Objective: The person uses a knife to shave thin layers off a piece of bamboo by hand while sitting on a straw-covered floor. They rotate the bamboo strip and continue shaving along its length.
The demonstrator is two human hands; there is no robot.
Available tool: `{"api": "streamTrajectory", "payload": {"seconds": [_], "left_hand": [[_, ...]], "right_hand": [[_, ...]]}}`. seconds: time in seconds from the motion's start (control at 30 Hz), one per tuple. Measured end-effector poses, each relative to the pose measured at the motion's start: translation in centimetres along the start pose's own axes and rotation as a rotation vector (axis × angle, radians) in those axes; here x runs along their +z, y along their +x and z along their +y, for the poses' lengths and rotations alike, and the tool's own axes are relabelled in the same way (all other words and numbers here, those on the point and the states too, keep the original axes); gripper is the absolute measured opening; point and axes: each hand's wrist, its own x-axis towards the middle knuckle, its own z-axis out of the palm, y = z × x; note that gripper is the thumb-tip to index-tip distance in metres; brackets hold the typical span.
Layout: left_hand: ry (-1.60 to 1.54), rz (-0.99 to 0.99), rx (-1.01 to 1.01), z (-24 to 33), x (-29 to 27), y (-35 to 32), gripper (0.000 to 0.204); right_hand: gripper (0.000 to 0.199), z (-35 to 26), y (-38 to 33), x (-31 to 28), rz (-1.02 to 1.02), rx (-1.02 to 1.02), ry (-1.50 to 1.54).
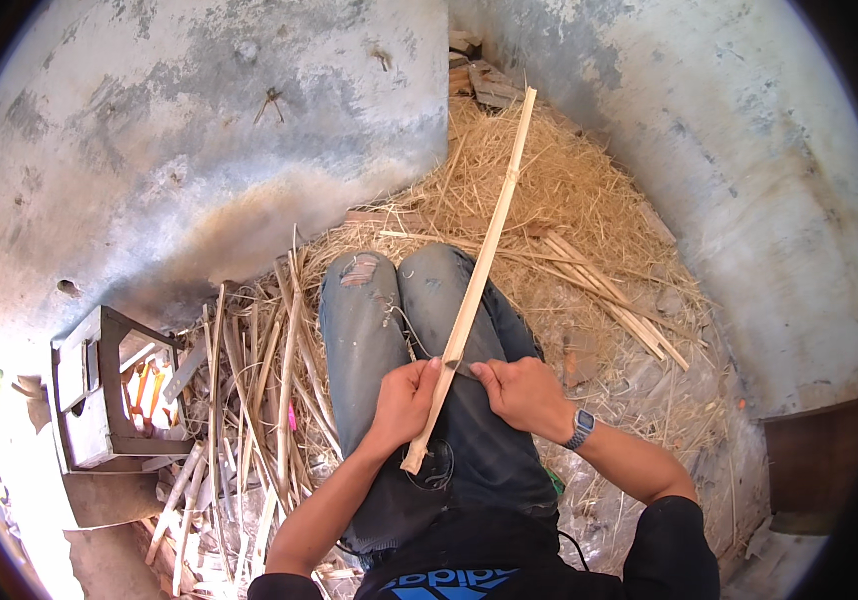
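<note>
A long pale split bamboo strip (490, 240) lies slanted over my jeans-covered thighs, its far end reaching above the straw. My left hand (408, 402) is closed at the strip's left edge, low on its length, with the thumb up against it. Across the strip at that spot sits a small dark blade (455, 366). My right hand (527, 396), with a watch on the wrist, is closed at the blade's right end, thumb pressed near it. The curled fingers of both hands are partly hidden underneath.
Several bamboo sticks (290, 370) are heaped to my left beside a metal frame box (109, 440). Split strips (617, 300) rest on straw and shavings (559, 190) to the right. Curved grey metal sheets (329, 90) stand ahead and along the right side.
</note>
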Motion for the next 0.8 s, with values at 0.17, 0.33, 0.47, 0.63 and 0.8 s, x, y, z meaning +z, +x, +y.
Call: {"api": "streamTrajectory", "payload": {"seconds": [0.17, 0.33, 0.47, 0.63, 0.8], "left_hand": [[-0.172, -0.042, -0.057, -1.0, 0.2, 1.5, 0.047], [-0.249, -0.110, -0.110, -0.5, 0.4, 1.5, 0.047], [-0.255, -0.089, -0.075, -0.7, 0.7, 1.2, 0.045], [-0.152, -0.078, -0.001, -1.8, 0.9, 1.2, 0.043], [-0.219, -0.096, -0.033, -1.4, 0.6, 1.1, 0.042]], "right_hand": [[0.044, -4.2, -3.6, -0.8, -0.131, -0.042, -0.031], [0.046, -3.8, -5.3, -0.7, -0.171, -0.002, 0.192], [0.042, -3.0, -3.8, -1.8, -0.120, 0.157, 0.402], [0.045, -0.2, -0.1, -1.9, 0.126, 0.141, 0.163], [0.047, -0.2, 2.1, -2.2, 0.147, 0.128, -0.036]]}}
